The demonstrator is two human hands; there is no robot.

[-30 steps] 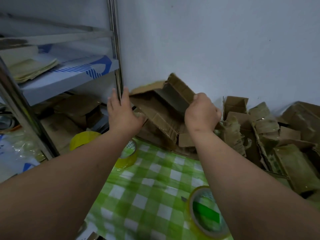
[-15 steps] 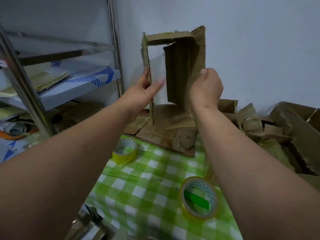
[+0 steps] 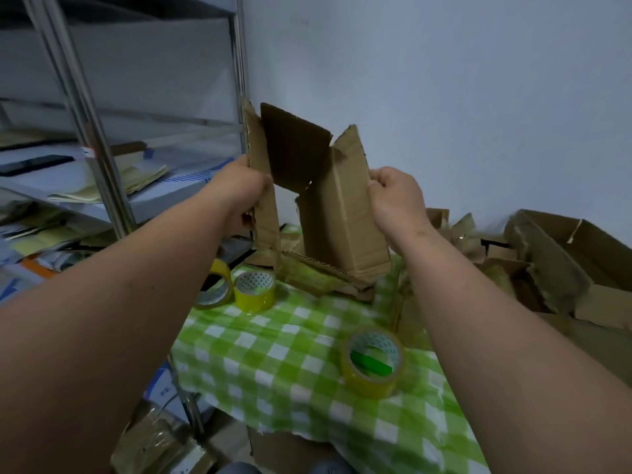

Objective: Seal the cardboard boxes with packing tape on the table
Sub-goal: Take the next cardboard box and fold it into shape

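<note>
I hold an unfolded brown cardboard box [image 3: 337, 213] upright above the far end of the green checked table [image 3: 273, 364]. My left hand [image 3: 241, 188] grips its left side panel and my right hand [image 3: 396, 196] grips its right edge. The top flaps stand open and the inside is empty. A roll of clear packing tape [image 3: 372, 360] lies on the cloth near my right forearm. Two more tape rolls, one flat [image 3: 254, 290] and one on edge [image 3: 213, 289], sit at the table's left edge. Flattened cardboard [image 3: 325, 280] lies under the box.
A metal shelf rack [image 3: 85, 107] with papers stands close on the left. A heap of crumpled and taped cardboard boxes [image 3: 547, 265] fills the right side against the white wall. Wrapped parcels [image 3: 160, 446] lie on the floor below the table's left corner.
The box has come down from higher up and turned, opening wider between my hands. My left hand went from flat fingers on the panel to a grip on it.
</note>
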